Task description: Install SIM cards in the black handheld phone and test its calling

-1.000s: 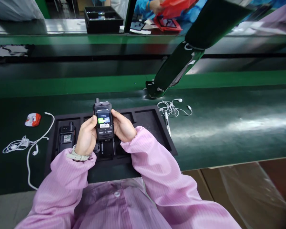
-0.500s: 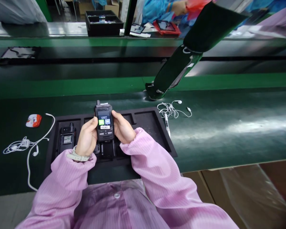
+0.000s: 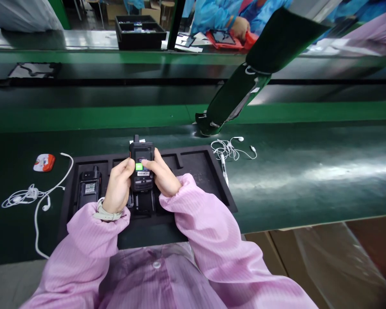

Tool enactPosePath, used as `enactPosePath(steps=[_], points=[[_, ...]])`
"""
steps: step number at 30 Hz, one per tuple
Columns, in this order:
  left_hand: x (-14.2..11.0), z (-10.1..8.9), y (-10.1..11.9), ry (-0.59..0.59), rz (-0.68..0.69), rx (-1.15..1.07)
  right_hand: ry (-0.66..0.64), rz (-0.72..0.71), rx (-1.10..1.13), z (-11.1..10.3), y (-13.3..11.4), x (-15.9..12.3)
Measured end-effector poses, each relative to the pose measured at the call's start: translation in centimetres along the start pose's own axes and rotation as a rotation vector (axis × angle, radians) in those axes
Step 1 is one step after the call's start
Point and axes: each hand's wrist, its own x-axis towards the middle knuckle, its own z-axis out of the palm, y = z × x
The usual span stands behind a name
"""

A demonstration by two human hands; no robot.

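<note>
A black handheld radio [image 3: 143, 182] with a lit screen and a stubby antenna is held upright between both hands, above a black foam tray [image 3: 204, 171]. My left hand [image 3: 117, 184] closes on its left edge. Wrapped round the right side is my right hand [image 3: 164, 176], its thumb resting on the screen beside a green button. Another radio [image 3: 89, 189] lies in the tray's left compartment, its back showing a label. Dark parts below the held radio are partly covered by it and my left hand.
White earphones [image 3: 228, 149] and a white pen [image 3: 224, 169] lie right of the tray. On the left are an orange-and-white object [image 3: 44, 162], more earphones [image 3: 24, 195] and a white cable [image 3: 37, 219]. A green-wrapped post [image 3: 231, 98] rises behind. Across the line, a co-worker's hand [image 3: 240, 28] touches something red.
My right thumb has moved from the radio's edge onto its screen. The radio has shifted slightly right in view. Across the line, the co-worker's hand has come down to the red item.
</note>
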Motion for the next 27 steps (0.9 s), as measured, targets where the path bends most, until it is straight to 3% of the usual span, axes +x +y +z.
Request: enactPosePath(steps=[12, 27], points=[[-0.07, -0.22, -0.15, -0.072, 0.054, 0.057, -0.068, -0.127, -0.190, -0.44, -0.11, 0.22], [-0.10, -0.63, -0.73, -0.100, 0.126, 0.112, -0.056, -0.211, -0.234, -0.62, -0.12, -0.03]])
